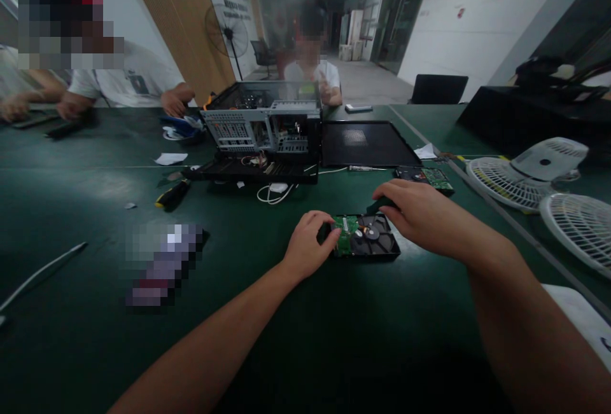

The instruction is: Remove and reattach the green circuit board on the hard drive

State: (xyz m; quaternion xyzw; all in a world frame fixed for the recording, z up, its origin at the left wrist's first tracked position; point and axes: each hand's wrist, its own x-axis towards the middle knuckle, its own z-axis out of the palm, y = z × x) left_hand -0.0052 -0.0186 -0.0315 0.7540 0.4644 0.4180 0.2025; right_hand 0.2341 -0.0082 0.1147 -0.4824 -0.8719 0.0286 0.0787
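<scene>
head: hard drive (367, 243) board-up, lengthwise left-right

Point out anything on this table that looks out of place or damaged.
The computer case stands open, its side panel lying flat beside it, and loose white cables spill out in front. The hard drive between the left hand and right hand lies outside the case, green board showing.

open computer case (265, 124) on the green table (95, 172), a black panel (365, 144) beside it, 2 white fans (529, 175) far right.
</scene>
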